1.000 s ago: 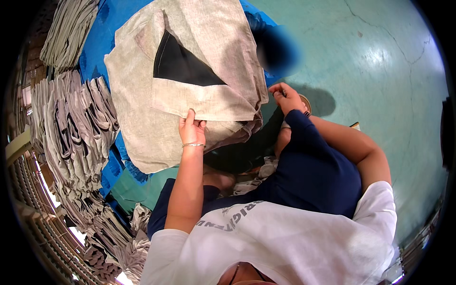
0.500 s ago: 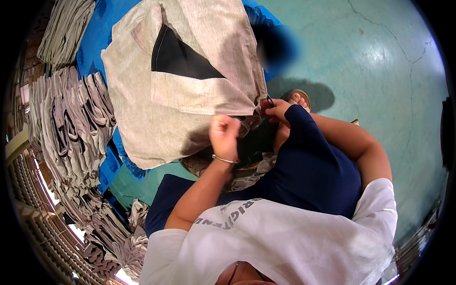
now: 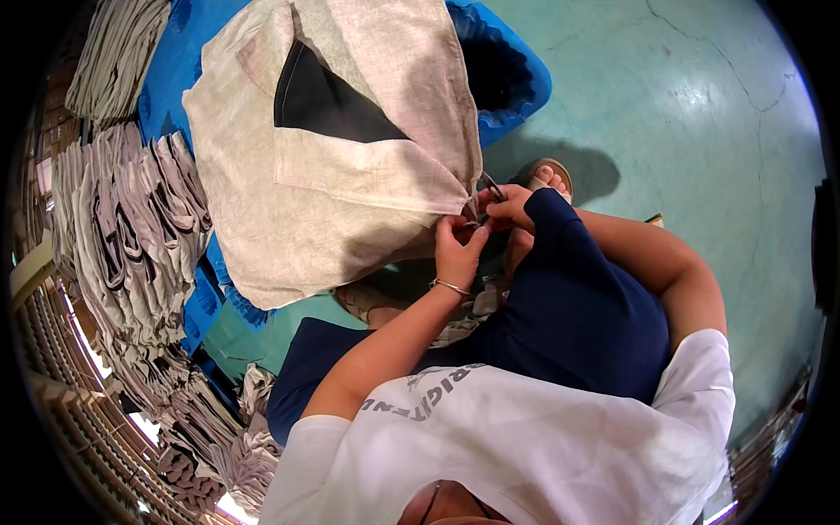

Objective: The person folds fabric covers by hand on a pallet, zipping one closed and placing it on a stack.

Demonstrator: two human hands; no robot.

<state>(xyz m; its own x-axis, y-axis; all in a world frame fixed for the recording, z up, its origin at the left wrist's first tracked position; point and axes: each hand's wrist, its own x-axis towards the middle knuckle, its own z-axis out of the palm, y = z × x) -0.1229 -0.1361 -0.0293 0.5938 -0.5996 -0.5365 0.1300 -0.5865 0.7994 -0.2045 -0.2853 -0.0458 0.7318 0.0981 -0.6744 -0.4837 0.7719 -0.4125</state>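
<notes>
A beige garment piece [image 3: 350,188] with a black triangular panel [image 3: 328,101] spreads in front of me, over a blue surface. At its lower right corner, my left hand [image 3: 459,249] pinches the cloth edge between thumb and fingers. Close beside it, my right hand [image 3: 509,208] is closed around small dark scissors [image 3: 492,185], whose thin metal parts stick up past the garment's edge. The fingertips of both hands nearly meet at the corner, and the exact spot between them is partly hidden.
Blue crinkled plastic [image 3: 525,79] lines a dark-mouthed container at the far right of the garment. Stacks of folded beige and black garments [image 3: 131,227] line the left side. My knees in dark blue cloth [image 3: 577,306] lie under my arms. Green floor [image 3: 682,157] stretches right.
My left hand has moved right and pinched the garment's corner beside my right hand. The garment has shifted slightly left. A blurred dark shape over the blue container is gone.
</notes>
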